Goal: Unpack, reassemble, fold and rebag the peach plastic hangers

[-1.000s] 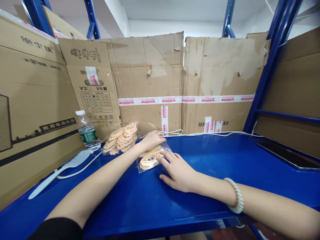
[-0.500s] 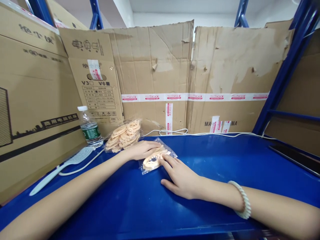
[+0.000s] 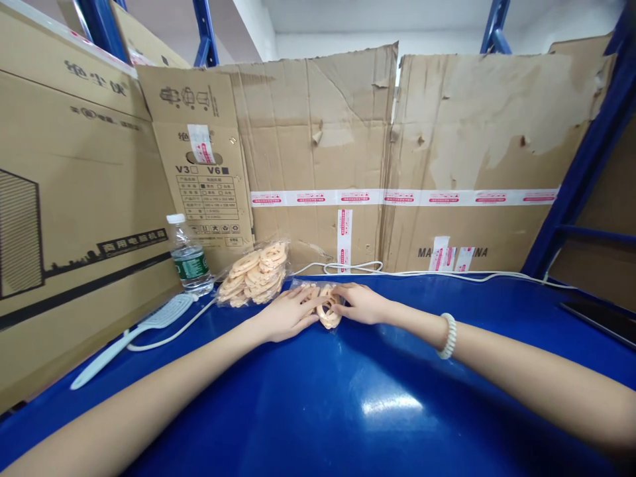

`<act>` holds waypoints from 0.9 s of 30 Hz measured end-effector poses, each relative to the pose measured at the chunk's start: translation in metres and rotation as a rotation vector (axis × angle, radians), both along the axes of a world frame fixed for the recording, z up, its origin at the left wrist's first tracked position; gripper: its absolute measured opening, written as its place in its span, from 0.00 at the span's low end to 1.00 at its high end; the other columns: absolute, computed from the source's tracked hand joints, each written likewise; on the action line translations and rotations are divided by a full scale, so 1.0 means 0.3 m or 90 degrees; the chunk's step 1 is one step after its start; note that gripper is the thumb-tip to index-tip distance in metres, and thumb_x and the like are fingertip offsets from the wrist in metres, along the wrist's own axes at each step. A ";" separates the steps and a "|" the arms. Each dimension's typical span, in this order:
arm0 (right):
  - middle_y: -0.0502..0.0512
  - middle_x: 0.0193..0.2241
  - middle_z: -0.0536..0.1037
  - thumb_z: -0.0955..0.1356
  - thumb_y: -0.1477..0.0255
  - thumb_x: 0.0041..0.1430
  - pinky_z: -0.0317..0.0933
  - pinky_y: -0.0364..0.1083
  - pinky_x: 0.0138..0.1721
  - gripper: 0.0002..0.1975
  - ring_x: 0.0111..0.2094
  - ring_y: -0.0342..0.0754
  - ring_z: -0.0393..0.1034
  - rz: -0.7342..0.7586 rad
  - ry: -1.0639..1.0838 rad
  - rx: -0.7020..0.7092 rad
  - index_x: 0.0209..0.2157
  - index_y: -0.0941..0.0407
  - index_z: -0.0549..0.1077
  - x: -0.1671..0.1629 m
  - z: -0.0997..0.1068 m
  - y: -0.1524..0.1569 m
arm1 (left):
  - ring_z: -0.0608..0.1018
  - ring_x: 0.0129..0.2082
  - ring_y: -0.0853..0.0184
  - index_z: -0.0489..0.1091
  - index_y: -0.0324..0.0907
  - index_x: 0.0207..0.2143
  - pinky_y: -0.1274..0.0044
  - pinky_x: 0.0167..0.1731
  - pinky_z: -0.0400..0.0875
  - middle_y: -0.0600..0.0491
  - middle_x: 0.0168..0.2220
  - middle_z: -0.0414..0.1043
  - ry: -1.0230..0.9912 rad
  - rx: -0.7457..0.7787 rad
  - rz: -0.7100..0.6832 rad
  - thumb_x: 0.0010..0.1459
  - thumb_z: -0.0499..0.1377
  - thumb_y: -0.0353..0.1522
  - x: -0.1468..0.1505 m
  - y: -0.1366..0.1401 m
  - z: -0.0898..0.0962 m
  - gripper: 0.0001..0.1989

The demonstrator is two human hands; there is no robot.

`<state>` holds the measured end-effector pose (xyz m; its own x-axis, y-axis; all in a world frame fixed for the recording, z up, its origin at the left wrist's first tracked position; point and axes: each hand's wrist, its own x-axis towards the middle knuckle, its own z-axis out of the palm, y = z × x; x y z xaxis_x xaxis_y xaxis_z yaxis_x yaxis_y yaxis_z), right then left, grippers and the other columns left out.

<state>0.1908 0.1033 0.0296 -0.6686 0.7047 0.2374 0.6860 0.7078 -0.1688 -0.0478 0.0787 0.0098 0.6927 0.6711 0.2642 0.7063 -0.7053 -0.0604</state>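
Observation:
A clear plastic packet of peach-coloured rings (image 3: 328, 320) lies on the blue tabletop (image 3: 318, 411), between my two hands. My left hand (image 3: 285, 316) rests over its left part with fingers stretched out and apart, hiding some of the rings. From the right, my right hand (image 3: 366, 303) has its fingers bent onto the packet's other end, thumb and fingers gripping beside a ring. A white coiled band (image 3: 448, 336) circles my right wrist. Behind my left hand lies a larger heap of bagged peach rings (image 3: 256, 275).
At the left stand a water bottle (image 3: 191, 262) and a pale blue hairbrush (image 3: 144, 328). White cable (image 3: 427, 272) runs along the back edge below cardboard panels (image 3: 318, 152). A dark flat device (image 3: 603, 324) lies far right; a large carton (image 3: 79, 199) walls the left.
The packet has turned and shifted slightly right and back. My right hand has moved back and now comes in from its right side. My left hand lies flatter, nearer its front edge.

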 end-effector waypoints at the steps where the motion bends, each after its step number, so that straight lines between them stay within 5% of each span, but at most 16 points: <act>1: 0.62 0.44 0.78 0.65 0.67 0.63 0.60 0.50 0.47 0.10 0.48 0.55 0.71 -0.004 0.007 0.004 0.41 0.58 0.72 -0.007 -0.005 0.010 | 0.63 0.63 0.48 0.58 0.49 0.64 0.54 0.59 0.59 0.42 0.64 0.59 -0.003 0.009 0.017 0.69 0.48 0.41 0.006 0.010 -0.008 0.23; 9: 0.64 0.46 0.76 0.62 0.69 0.66 0.60 0.47 0.46 0.13 0.49 0.53 0.70 -0.029 0.088 0.035 0.47 0.61 0.70 -0.077 -0.032 0.055 | 0.69 0.57 0.51 0.60 0.43 0.61 0.54 0.54 0.65 0.42 0.60 0.63 -0.031 0.043 0.126 0.68 0.54 0.39 0.028 0.125 -0.037 0.22; 17: 0.63 0.47 0.77 0.60 0.64 0.69 0.61 0.49 0.47 0.17 0.49 0.54 0.71 -0.002 0.126 0.035 0.52 0.59 0.69 -0.090 -0.047 0.050 | 0.75 0.49 0.57 0.66 0.40 0.55 0.60 0.47 0.73 0.45 0.54 0.67 -0.031 0.042 0.114 0.65 0.58 0.35 0.022 0.199 -0.009 0.18; 22: 0.65 0.48 0.77 0.62 0.67 0.67 0.61 0.52 0.51 0.16 0.51 0.56 0.70 0.020 0.164 0.037 0.49 0.61 0.71 -0.033 -0.052 -0.023 | 0.73 0.51 0.55 0.65 0.41 0.56 0.58 0.49 0.71 0.44 0.56 0.67 -0.035 0.064 0.116 0.65 0.58 0.36 0.022 0.183 -0.010 0.18; 27: 0.58 0.44 0.79 0.61 0.70 0.67 0.61 0.51 0.52 0.11 0.47 0.51 0.71 0.038 0.216 0.049 0.44 0.56 0.73 0.071 -0.019 -0.122 | 0.65 0.61 0.48 0.59 0.42 0.61 0.54 0.59 0.58 0.41 0.62 0.62 -0.056 0.117 0.077 0.62 0.57 0.34 0.030 0.080 0.013 0.26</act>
